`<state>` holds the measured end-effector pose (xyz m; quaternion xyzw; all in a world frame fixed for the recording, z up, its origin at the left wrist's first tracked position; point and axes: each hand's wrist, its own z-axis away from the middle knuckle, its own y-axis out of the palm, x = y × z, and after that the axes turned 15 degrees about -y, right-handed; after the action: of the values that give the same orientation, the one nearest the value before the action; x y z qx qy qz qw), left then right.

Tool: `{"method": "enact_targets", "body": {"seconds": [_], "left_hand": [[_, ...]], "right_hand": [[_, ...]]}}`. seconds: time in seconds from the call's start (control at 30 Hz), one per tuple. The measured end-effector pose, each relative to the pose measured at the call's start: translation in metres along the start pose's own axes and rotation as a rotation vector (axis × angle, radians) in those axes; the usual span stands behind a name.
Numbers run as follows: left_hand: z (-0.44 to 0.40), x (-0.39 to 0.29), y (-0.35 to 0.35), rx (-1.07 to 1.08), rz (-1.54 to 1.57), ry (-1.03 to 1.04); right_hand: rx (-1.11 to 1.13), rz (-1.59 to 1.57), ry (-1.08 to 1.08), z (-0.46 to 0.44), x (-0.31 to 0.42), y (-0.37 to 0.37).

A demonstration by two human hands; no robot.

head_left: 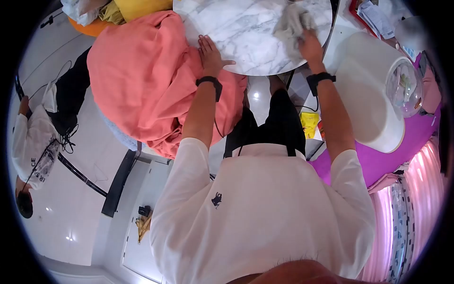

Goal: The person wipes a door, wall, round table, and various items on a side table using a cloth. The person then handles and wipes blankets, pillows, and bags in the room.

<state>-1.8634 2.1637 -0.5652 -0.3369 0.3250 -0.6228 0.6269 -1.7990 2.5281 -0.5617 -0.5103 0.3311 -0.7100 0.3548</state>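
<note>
A round table with a white, grey-veined marble-look top point(236, 33) stands in front of me. My left hand point(211, 57) lies with its fingers spread at the table's near left edge, beside a big heap of coral-pink fabric point(137, 75). At the right side of the tabletop, my right hand point(310, 48) grips a crumpled grey-beige cloth point(289, 29) that rests on the surface. Some of its fingers are hidden by the cloth. Both wrists wear black bands.
Right of the table stands a large white rounded object point(366, 90), with a clear plastic container point(406, 87) by it. A yellow packet point(309, 124) lies lower down. Yellow fabric point(142, 8) sits at the back left. Another person point(38, 146) is at the far left.
</note>
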Motion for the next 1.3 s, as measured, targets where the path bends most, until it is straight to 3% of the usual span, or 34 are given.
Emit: {"method": "enact_targets", "body": {"seconds": [0.1, 0.13, 0.23, 0.4, 0.47, 0.53, 0.63, 0.73, 0.8, 0.87, 0.9, 0.97, 1.0, 1.07, 1.13, 1.17, 1.2, 1.23, 1.27, 1.3], "left_hand": [[0.0, 0.003, 0.007, -0.023, 0.014, 0.037], [-0.001, 0.002, 0.008, 0.006, -0.048, -0.001], [-0.003, -0.004, 0.005, 0.036, -0.136, -0.046], [-0.005, -0.001, 0.007, 0.089, -0.136, -0.075], [-0.011, 0.012, 0.032, -0.109, -0.263, -0.016], [-0.024, 0.02, 0.051, -0.126, -0.249, -0.005], [-0.016, 0.006, 0.028, -0.032, -0.303, -0.039], [-0.006, 0.002, 0.009, 0.073, -0.141, -0.1], [-0.001, 0.009, 0.011, -0.021, 0.04, 0.046], [-0.001, 0.01, 0.015, -0.036, 0.055, 0.038], [-0.002, 0.012, 0.018, -0.052, 0.056, 0.046], [-0.008, 0.015, 0.025, -0.095, 0.11, 0.086], [-0.007, 0.018, 0.027, -0.143, 0.159, 0.141], [-0.005, 0.018, 0.024, -0.081, 0.139, 0.11], [-0.007, 0.011, 0.014, -0.008, 0.144, 0.074], [-0.009, 0.012, 0.014, -0.008, 0.142, 0.074], [-0.009, 0.012, 0.016, -0.005, 0.13, 0.07], [-0.009, 0.012, 0.018, -0.002, 0.12, 0.066], [-0.01, 0.014, 0.022, -0.003, 0.12, 0.068], [-0.011, 0.018, 0.028, -0.067, 0.123, 0.094]], "right_hand": [[-0.152, 0.032, -0.028, -0.014, -0.009, -0.012], [-0.041, 0.041, 0.035, -0.019, -0.004, -0.003], [0.01, 0.122, 0.102, -0.011, 0.05, 0.034], [0.191, 0.026, -0.136, 0.011, 0.16, 0.077], [0.288, -0.028, -0.266, 0.022, 0.185, 0.084], [0.372, -0.009, -0.421, 0.02, 0.195, 0.083], [0.435, -0.052, -0.499, 0.015, 0.178, 0.07], [0.391, -0.045, -0.29, 0.0, 0.135, 0.05], [0.231, -0.066, -0.171, -0.004, 0.09, 0.034], [0.111, -0.077, -0.174, -0.01, 0.022, 0.029], [0.129, -0.236, -0.024, -0.009, -0.005, 0.019], [0.162, -0.4, 0.13, 0.004, 0.015, -0.027], [0.18, -0.4, 0.131, 0.02, 0.015, -0.007], [0.106, -0.023, -0.05, 0.047, 0.029, 0.043], [0.275, -0.054, -0.039, 0.062, 0.075, 0.065], [0.255, -0.151, -0.091, 0.067, 0.102, 0.073], [0.394, -0.132, -0.071, 0.068, 0.134, 0.074], [0.42, -0.157, -0.244, 0.072, 0.151, 0.086], [0.49, -0.225, -0.228, 0.072, 0.178, 0.085], [0.475, -0.088, -0.251, 0.071, 0.193, 0.099]]}}
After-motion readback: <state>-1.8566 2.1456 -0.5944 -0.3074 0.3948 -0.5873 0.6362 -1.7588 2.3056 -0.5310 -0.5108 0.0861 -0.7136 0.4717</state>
